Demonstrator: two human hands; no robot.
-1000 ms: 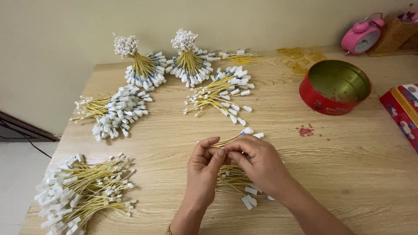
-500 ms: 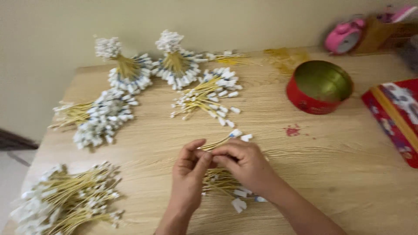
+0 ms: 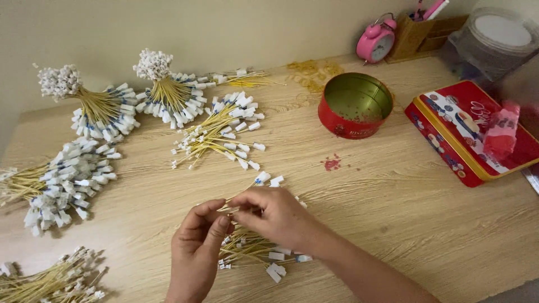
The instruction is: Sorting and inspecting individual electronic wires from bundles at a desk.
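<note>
Bundles of yellow wires (image 3: pixel 67 179) with white plugs are lying along the left side of the wooden table (image 3: pixel 404 213). Near the middle, the left hand (image 3: pixel 196 249) and the right hand (image 3: pixel 275 213) are both pinching a few thin yellow wires (image 3: pixel 247 188) just above a small loose pile (image 3: pixel 255 252). Further right a round red tin (image 3: pixel 355 105) is sitting open, then a flat red box (image 3: pixel 466 132).

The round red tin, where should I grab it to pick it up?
Grab the round red tin by its rim, coming straight down from above. It stands upright, open, with no handle, so fingers could probably hook over the edge or span the sides.
</note>
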